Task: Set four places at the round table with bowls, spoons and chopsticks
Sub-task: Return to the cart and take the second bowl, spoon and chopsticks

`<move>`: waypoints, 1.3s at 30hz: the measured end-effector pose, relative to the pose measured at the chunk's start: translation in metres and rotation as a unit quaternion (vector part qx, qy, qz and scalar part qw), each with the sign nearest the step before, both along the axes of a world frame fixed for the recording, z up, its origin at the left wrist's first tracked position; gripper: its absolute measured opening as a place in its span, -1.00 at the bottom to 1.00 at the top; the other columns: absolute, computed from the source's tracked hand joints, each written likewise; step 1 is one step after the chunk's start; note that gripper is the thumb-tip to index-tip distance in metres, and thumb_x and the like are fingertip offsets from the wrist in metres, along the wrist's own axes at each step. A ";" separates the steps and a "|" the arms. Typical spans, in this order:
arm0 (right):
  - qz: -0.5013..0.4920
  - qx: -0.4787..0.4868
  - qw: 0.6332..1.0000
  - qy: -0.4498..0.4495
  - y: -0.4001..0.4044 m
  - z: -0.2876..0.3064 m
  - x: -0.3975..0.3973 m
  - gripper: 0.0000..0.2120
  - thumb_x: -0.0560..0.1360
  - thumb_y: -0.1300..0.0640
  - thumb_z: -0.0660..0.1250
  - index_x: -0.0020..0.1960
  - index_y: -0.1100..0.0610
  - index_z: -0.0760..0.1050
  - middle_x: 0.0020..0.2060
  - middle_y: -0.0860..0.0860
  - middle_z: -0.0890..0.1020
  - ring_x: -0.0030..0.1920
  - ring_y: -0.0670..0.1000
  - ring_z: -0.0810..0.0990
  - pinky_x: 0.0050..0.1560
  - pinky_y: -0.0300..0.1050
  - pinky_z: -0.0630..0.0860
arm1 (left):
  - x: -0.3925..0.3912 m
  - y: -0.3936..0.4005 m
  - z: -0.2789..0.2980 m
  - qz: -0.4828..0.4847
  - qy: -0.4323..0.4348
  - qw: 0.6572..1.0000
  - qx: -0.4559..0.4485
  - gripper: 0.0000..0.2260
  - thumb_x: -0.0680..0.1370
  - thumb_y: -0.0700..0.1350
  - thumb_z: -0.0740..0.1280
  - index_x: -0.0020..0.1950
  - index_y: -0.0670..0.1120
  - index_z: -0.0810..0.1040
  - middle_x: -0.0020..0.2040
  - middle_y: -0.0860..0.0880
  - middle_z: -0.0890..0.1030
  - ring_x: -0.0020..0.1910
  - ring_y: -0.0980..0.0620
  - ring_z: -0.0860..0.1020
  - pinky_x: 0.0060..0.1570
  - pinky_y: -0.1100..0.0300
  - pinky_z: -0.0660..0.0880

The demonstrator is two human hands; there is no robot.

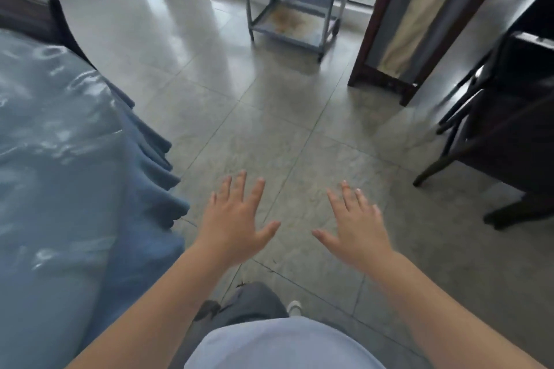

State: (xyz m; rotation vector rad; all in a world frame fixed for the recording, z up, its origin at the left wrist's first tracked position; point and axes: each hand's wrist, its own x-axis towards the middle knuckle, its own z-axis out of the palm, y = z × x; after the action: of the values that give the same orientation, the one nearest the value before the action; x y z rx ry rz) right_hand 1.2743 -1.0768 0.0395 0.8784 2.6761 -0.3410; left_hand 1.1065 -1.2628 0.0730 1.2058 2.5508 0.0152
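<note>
The round table [54,135] fills the left side, covered by a blue cloth under a clear plastic sheet. No bowls, spoons or chopsticks show on the part in view. My left hand [236,219] and my right hand [356,225] are stretched out in front of me over the tiled floor, palms down, fingers spread, holding nothing. Both hands are to the right of the table's edge, apart from it.
A grey metal trolley [295,3] with bare shelves stands ahead by the window. A dark wooden frame [386,69] is at the right, with dark chairs [494,135] beyond it. Another dark chair back [60,24] rises behind the table. Tiled floor [269,129] lies between.
</note>
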 end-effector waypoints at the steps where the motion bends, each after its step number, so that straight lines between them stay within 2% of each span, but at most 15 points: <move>1: -0.003 -0.001 1.000 0.000 0.008 -0.001 -0.004 -0.12 0.41 -0.50 -0.04 0.58 -0.07 -0.14 0.59 0.03 -0.17 0.57 0.14 -0.11 0.47 0.23 0.02 | -0.005 0.011 -0.003 -0.008 0.002 1.000 -0.004 -0.19 0.41 0.47 -0.17 0.57 0.13 -0.23 0.62 -0.07 -0.17 0.58 -0.17 -0.15 0.52 -0.17 0.02; 7: -0.009 0.000 1.000 0.005 0.069 -0.005 -0.060 -0.15 0.43 -0.47 0.02 0.57 -0.09 -0.13 0.58 0.01 -0.20 0.57 0.11 -0.13 0.48 0.22 -0.01 | -0.062 0.079 -0.025 -0.026 0.003 1.000 -0.010 -0.17 0.41 0.50 -0.16 0.58 0.14 -0.21 0.62 -0.07 -0.17 0.58 -0.17 -0.14 0.50 -0.18 0.03; 12: -0.018 0.011 1.000 -0.006 0.150 -0.009 -0.143 -0.14 0.45 -0.47 0.00 0.58 -0.09 -0.18 0.58 -0.01 -0.24 0.57 0.07 -0.18 0.49 0.21 -0.04 | -0.148 0.156 -0.034 -0.033 0.012 0.999 0.003 -0.17 0.39 0.50 -0.16 0.58 0.16 -0.20 0.62 -0.06 -0.16 0.58 -0.16 -0.15 0.48 -0.19 0.02; 17: -0.044 0.013 0.999 0.011 0.228 0.007 -0.229 -0.09 0.38 -0.53 -0.09 0.57 -0.12 -0.25 0.56 -0.02 -0.30 0.56 0.09 -0.21 0.48 0.22 -0.06 | -0.241 0.236 -0.017 -0.044 0.008 0.999 0.012 -0.17 0.39 0.50 -0.15 0.57 0.17 -0.22 0.61 -0.05 -0.22 0.58 -0.16 -0.20 0.49 -0.22 -0.01; 20: -0.052 0.011 0.998 0.025 0.271 0.016 -0.274 -0.04 0.30 -0.59 -0.18 0.55 -0.13 -0.29 0.54 -0.04 -0.35 0.56 0.08 -0.25 0.48 0.22 -0.09 | -0.290 0.287 0.000 -0.043 0.009 0.999 0.020 -0.17 0.38 0.50 -0.13 0.57 0.19 -0.23 0.61 -0.03 -0.25 0.58 -0.16 -0.19 0.46 -0.26 0.04; 24: -0.055 0.001 0.998 0.042 0.335 0.019 -0.331 0.00 0.27 -0.62 -0.17 0.55 -0.15 -0.29 0.50 -0.06 -0.41 0.55 0.08 -0.27 0.48 0.24 -0.11 | -0.348 0.359 0.014 -0.035 0.019 0.998 0.050 -0.19 0.39 0.51 -0.10 0.55 0.22 -0.25 0.60 0.00 -0.25 0.58 -0.17 -0.17 0.42 -0.28 0.11; 28: -0.033 0.006 0.998 0.044 0.416 0.010 -0.400 0.02 0.24 -0.63 -0.20 0.55 -0.15 -0.30 0.52 -0.04 -0.38 0.55 0.08 -0.26 0.47 0.24 -0.09 | -0.412 0.434 0.009 -0.027 0.043 0.997 0.052 -0.19 0.39 0.51 -0.12 0.55 0.22 -0.26 0.61 -0.01 -0.23 0.58 -0.16 -0.16 0.43 -0.27 0.09; 31: -0.020 0.009 0.999 0.048 0.487 0.007 -0.454 -0.01 0.28 -0.61 -0.13 0.55 -0.16 -0.29 0.54 -0.03 -0.36 0.55 0.08 -0.25 0.48 0.25 -0.09 | -0.461 0.496 0.007 -0.009 0.048 0.998 0.040 -0.19 0.40 0.50 -0.10 0.55 0.20 -0.26 0.61 -0.02 -0.24 0.58 -0.16 -0.18 0.45 -0.27 0.08; 39: 0.030 0.020 0.998 0.052 0.640 0.045 -0.585 -0.02 0.31 -0.59 -0.09 0.56 -0.15 -0.28 0.54 -0.03 -0.35 0.56 0.09 -0.22 0.49 0.23 -0.06 | -0.569 0.625 0.031 0.034 0.036 0.996 0.067 -0.20 0.40 0.50 -0.09 0.55 0.22 -0.25 0.60 0.02 -0.26 0.58 -0.11 -0.18 0.47 -0.23 0.06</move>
State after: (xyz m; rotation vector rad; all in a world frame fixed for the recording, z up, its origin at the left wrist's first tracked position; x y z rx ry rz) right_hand 0.6891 -0.4363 0.0840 0.8104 2.8070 -0.3283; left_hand 0.5378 -0.6379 0.1042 1.1864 2.6912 0.1636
